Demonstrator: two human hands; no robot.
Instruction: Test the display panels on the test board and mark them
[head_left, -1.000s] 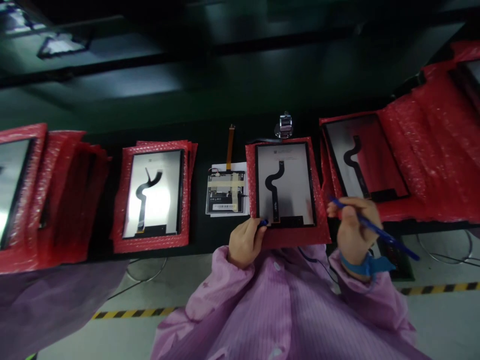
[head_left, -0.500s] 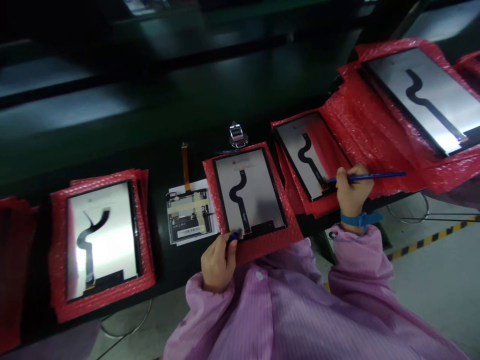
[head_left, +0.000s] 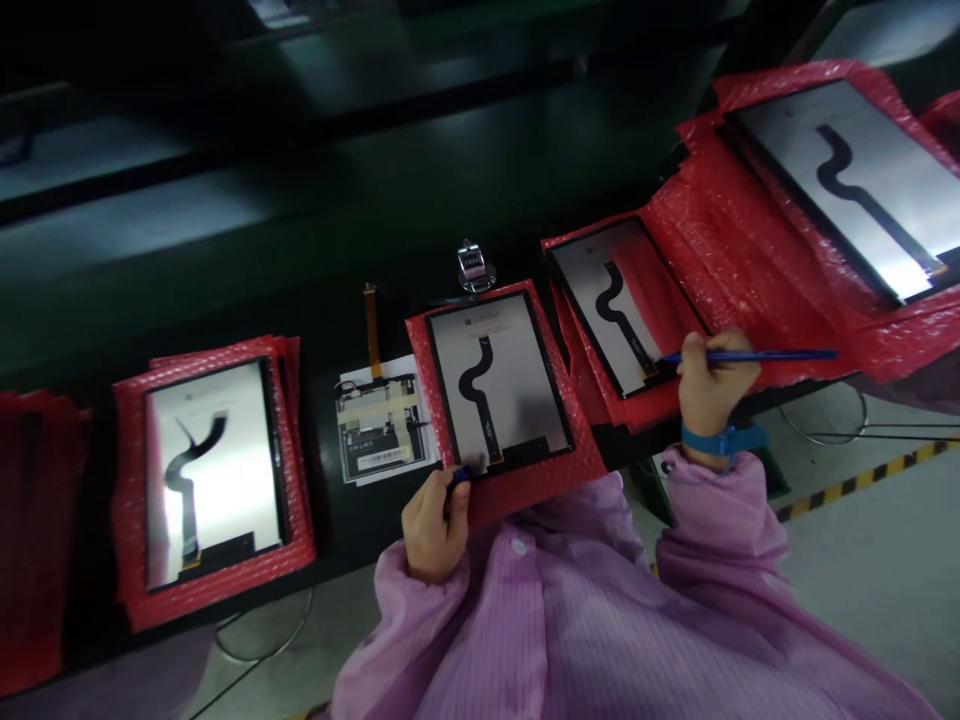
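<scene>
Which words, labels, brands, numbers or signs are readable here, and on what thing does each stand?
No text can be read for certain.
Barcode label on the taped circuit board: characters too small.
Silver tally counter: digits too blurred.
Display panel by the left hand: small print near its far edge, illegible.
That panel's flex cable: pale marking, illegible.

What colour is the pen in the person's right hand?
The pen is blue; it shows best in the head view.
</scene>
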